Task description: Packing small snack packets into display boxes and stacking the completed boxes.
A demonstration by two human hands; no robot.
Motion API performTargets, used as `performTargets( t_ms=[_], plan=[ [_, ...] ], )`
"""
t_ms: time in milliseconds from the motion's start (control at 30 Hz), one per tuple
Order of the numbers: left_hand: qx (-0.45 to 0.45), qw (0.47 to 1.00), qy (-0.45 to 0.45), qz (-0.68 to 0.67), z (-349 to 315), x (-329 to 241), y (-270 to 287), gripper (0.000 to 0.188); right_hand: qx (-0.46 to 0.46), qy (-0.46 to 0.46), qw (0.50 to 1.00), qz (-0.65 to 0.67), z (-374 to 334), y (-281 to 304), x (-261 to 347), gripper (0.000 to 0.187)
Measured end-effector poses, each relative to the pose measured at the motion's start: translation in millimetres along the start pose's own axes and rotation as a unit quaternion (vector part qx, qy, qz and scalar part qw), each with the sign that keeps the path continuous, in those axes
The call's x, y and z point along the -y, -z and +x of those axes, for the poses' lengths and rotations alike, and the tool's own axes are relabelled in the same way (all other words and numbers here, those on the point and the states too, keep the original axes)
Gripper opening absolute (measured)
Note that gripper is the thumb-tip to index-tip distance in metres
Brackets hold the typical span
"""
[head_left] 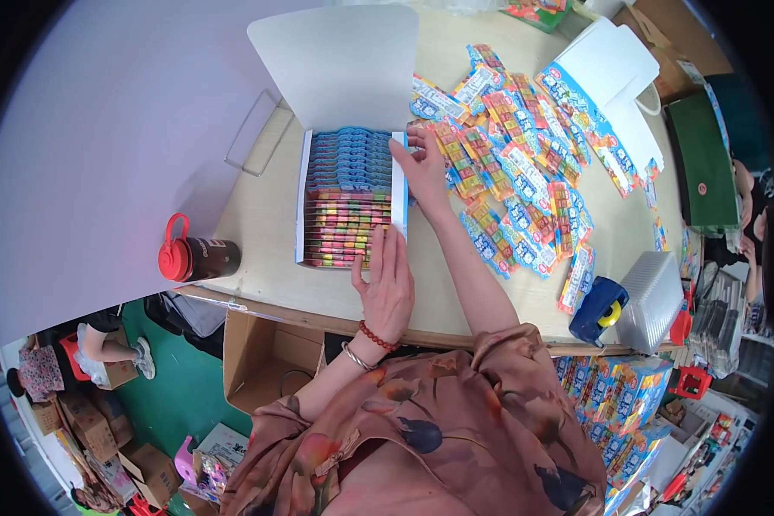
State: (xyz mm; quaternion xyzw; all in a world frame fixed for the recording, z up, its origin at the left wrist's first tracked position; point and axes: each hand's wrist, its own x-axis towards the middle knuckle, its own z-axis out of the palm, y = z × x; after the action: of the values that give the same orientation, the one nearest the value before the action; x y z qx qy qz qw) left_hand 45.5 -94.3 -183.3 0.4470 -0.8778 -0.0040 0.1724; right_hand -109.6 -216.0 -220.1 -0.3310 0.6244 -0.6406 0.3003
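Observation:
An upright white display box (302,206) stands on the table with its tall white back flap (335,69) raised. Rows of flat candy packets (351,202) fill it, blue at their far ends and multicoloured at the near ends. My left hand (385,284), wearing a red bead bracelet and a silver bangle, rests its stretched fingers on the box's near right corner. At the far right wall of the box is my right hand (423,170), its thumb at the wall's edge and its fingers loosely bent and apart. Many loose candy packets (525,172) lie scattered to the right.
Left of the box are a dark bottle (211,260) with a red lid and a wire frame (256,142). On the right sit a blue tape dispenser (595,314), clear plastic trays (650,297) and an unfilled display box (606,69). An open carton (262,361) stands below the table edge.

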Motion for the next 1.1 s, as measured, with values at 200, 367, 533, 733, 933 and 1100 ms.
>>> performTargets(
  t_ms=[200,367,533,733,933,1100],
  plan=[
    [-0.009,0.992,0.003,-0.128,37.8,21.5,31.0,0.041,0.044,0.046,0.996,-0.054,20.4,-0.3,-7.9,0.037],
    [-0.137,0.886,0.185,-0.403,110.7,136.5,20.0,0.041,0.037,0.151,0.987,-0.051,18.9,-2.3,3.2,0.028],
    [0.016,0.777,0.193,-0.598,159.4,202.2,-44.5,0.029,0.119,0.039,0.99,0.068,29.3,-5.3,-8.7,0.027],
    [-0.044,0.718,-0.063,-0.691,171.7,196.9,-56.3,0.013,0.035,-0.006,0.979,0.2,38.6,-10.5,3.5,0.021],
    [0.076,0.792,0.053,-0.603,144.2,219.6,-44.2,0.039,0.207,0.034,0.976,0.058,35.8,17.1,14.2,0.028],
    [0.114,0.881,0.058,-0.456,103.1,181.0,11.3,0.041,0.213,0.233,0.918,-0.241,-12.2,58.9,43.5,0.035]
  ],
)
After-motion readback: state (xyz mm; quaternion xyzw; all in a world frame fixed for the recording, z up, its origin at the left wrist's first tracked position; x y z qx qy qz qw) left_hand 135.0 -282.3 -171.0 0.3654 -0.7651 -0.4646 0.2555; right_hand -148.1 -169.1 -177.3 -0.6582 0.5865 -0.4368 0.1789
